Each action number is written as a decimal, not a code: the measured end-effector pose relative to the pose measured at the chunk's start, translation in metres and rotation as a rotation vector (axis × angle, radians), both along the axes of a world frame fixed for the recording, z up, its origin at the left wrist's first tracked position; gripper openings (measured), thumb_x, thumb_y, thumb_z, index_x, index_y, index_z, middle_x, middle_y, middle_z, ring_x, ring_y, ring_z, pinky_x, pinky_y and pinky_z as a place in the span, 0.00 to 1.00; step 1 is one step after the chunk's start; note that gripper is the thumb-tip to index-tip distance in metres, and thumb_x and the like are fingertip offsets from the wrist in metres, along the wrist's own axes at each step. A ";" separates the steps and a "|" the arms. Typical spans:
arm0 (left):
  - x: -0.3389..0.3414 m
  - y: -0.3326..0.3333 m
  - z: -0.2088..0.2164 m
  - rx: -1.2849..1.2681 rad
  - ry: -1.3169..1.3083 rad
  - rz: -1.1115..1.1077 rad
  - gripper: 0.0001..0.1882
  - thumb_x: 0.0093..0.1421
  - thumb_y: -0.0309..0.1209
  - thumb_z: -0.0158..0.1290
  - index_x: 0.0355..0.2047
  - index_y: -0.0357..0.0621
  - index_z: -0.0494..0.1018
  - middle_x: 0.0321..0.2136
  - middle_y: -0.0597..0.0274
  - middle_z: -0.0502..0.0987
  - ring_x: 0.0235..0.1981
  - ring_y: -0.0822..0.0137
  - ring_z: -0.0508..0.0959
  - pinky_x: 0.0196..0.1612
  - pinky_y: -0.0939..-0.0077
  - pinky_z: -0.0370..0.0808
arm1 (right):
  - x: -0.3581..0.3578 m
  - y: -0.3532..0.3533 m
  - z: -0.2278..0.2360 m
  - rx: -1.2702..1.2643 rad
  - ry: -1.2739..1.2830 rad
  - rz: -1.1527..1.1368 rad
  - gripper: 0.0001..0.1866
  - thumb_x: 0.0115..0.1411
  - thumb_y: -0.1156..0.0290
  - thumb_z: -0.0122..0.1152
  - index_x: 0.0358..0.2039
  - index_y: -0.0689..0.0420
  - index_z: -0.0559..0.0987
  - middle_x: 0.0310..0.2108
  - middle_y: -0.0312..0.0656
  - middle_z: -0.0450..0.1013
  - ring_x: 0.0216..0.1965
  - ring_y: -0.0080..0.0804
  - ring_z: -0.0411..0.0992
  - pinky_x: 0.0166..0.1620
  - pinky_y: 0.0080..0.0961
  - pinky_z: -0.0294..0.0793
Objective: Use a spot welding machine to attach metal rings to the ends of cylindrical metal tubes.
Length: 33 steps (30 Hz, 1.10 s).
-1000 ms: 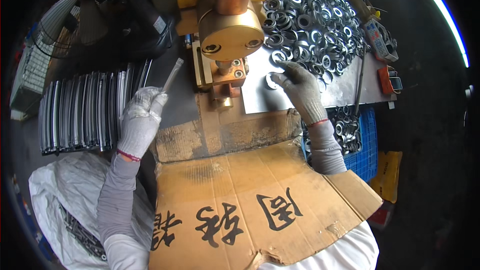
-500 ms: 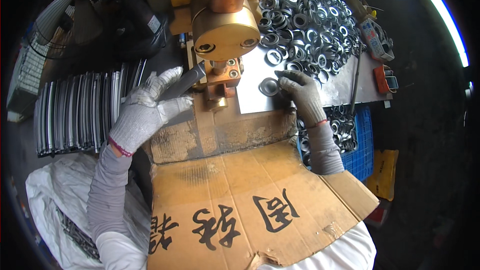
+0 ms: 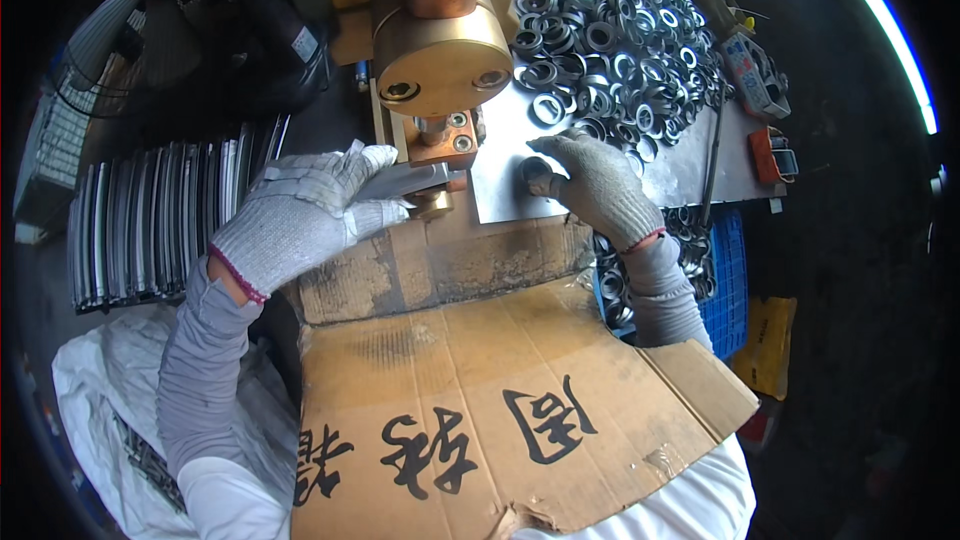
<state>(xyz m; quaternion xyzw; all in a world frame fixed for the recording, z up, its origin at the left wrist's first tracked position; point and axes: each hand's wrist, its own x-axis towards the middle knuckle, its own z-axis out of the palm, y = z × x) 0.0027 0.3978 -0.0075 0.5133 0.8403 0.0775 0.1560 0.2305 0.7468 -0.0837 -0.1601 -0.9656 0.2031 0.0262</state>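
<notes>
My left hand [image 3: 300, 215], in a whitish knitted glove, grips a flat grey metal strip [image 3: 408, 180] between thumb and fingers. The strip's far end reaches the copper block [image 3: 442, 147] under the machine's brass head [image 3: 440, 60]; I cannot tell whether it touches. To the right, my right hand [image 3: 608, 192], gloved too, closes thumb and fingertips on a metal ring [image 3: 534, 170] at the edge of the bright metal sheet [image 3: 497, 195]. The ring is partly shaded and hidden by the fingers.
A large heap of metal rings [image 3: 620, 50] covers the back right of the table. Several upright metal strips [image 3: 150, 225] stand in a row at left. Cardboard [image 3: 450, 340] covers the front. A blue crate [image 3: 728, 270] with rings stands right, a white sack [image 3: 90, 370] lower left.
My left hand has moved right and slightly down, bringing the strip from a steep slant to nearly level at the copper block. The ring has shifted slightly and tilted at my right fingertips.
</notes>
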 end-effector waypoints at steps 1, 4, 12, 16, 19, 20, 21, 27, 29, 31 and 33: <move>-0.001 -0.001 -0.001 0.011 0.034 -0.015 0.40 0.85 0.58 0.70 0.84 0.47 0.80 0.75 0.42 0.89 0.76 0.40 0.89 0.82 0.41 0.82 | -0.004 0.000 0.001 0.014 -0.059 0.044 0.30 0.74 0.56 0.88 0.71 0.54 0.95 0.59 0.55 0.93 0.62 0.59 0.92 0.65 0.53 0.90; -0.002 -0.001 -0.001 0.038 0.104 -0.072 0.39 0.86 0.59 0.68 0.84 0.45 0.80 0.74 0.42 0.89 0.74 0.40 0.90 0.81 0.43 0.82 | -0.018 0.005 -0.005 0.011 -0.182 0.103 0.30 0.71 0.55 0.89 0.70 0.52 0.95 0.55 0.53 0.94 0.58 0.61 0.92 0.61 0.55 0.91; -0.009 0.006 0.005 -0.091 0.003 -0.024 0.41 0.87 0.66 0.61 0.85 0.51 0.80 0.75 0.47 0.89 0.76 0.42 0.88 0.82 0.41 0.81 | -0.020 -0.022 -0.010 -0.807 0.159 0.062 0.44 0.71 0.63 0.96 0.84 0.57 0.87 0.66 0.42 0.94 0.63 0.31 0.91 0.71 0.37 0.91; -0.012 0.005 0.004 -0.034 -0.004 -0.073 0.41 0.87 0.67 0.62 0.84 0.50 0.82 0.68 0.47 0.91 0.71 0.42 0.91 0.77 0.42 0.84 | -0.024 -0.047 -0.007 -0.978 0.288 0.083 0.48 0.70 0.59 0.95 0.87 0.54 0.84 0.76 0.44 0.90 0.72 0.36 0.89 0.80 0.42 0.89; -0.011 0.010 0.011 -0.093 0.027 -0.084 0.44 0.86 0.62 0.66 0.85 0.38 0.80 0.72 0.41 0.90 0.73 0.41 0.91 0.80 0.46 0.84 | -0.026 -0.054 -0.010 -0.972 0.316 0.052 0.46 0.72 0.64 0.95 0.86 0.58 0.84 0.72 0.44 0.92 0.71 0.32 0.88 0.78 0.40 0.89; -0.011 0.011 0.009 -0.094 0.026 -0.084 0.44 0.86 0.62 0.66 0.85 0.38 0.80 0.72 0.41 0.90 0.73 0.41 0.91 0.80 0.46 0.84 | -0.031 -0.055 -0.016 -0.972 0.315 0.051 0.46 0.72 0.64 0.95 0.86 0.58 0.84 0.72 0.44 0.92 0.71 0.32 0.88 0.78 0.40 0.89; -0.011 0.012 0.007 -0.077 0.052 -0.081 0.43 0.87 0.66 0.63 0.82 0.42 0.82 0.68 0.42 0.91 0.71 0.41 0.91 0.78 0.44 0.84 | -0.038 -0.055 -0.025 -0.986 0.305 0.092 0.45 0.72 0.63 0.95 0.85 0.59 0.85 0.73 0.45 0.91 0.72 0.33 0.89 0.78 0.41 0.89; -0.015 0.014 -0.001 -0.091 0.100 -0.096 0.44 0.88 0.71 0.57 0.77 0.42 0.84 0.64 0.40 0.92 0.69 0.39 0.91 0.76 0.40 0.84 | -0.045 -0.052 -0.022 -0.950 0.258 0.212 0.42 0.74 0.61 0.93 0.82 0.63 0.85 0.71 0.45 0.92 0.71 0.35 0.89 0.78 0.41 0.89; -0.017 0.013 -0.004 -0.105 0.094 -0.094 0.44 0.88 0.71 0.57 0.76 0.40 0.85 0.64 0.39 0.92 0.69 0.38 0.91 0.76 0.40 0.84 | -0.045 -0.054 -0.015 -0.927 0.273 0.237 0.42 0.74 0.60 0.93 0.82 0.63 0.85 0.69 0.45 0.93 0.70 0.34 0.89 0.77 0.41 0.89; -0.016 0.012 -0.004 -0.078 0.156 -0.113 0.44 0.88 0.71 0.56 0.76 0.42 0.85 0.64 0.39 0.92 0.69 0.38 0.91 0.76 0.39 0.83 | -0.044 -0.058 -0.009 -0.738 0.224 0.229 0.40 0.75 0.61 0.92 0.81 0.63 0.85 0.66 0.44 0.93 0.67 0.32 0.90 0.73 0.39 0.91; -0.013 0.021 0.013 -0.133 0.094 -0.101 0.45 0.88 0.69 0.59 0.80 0.38 0.83 0.67 0.39 0.92 0.71 0.40 0.91 0.78 0.44 0.84 | -0.043 -0.059 -0.010 -0.692 0.255 0.245 0.40 0.76 0.61 0.92 0.81 0.63 0.85 0.64 0.44 0.93 0.64 0.32 0.90 0.70 0.39 0.92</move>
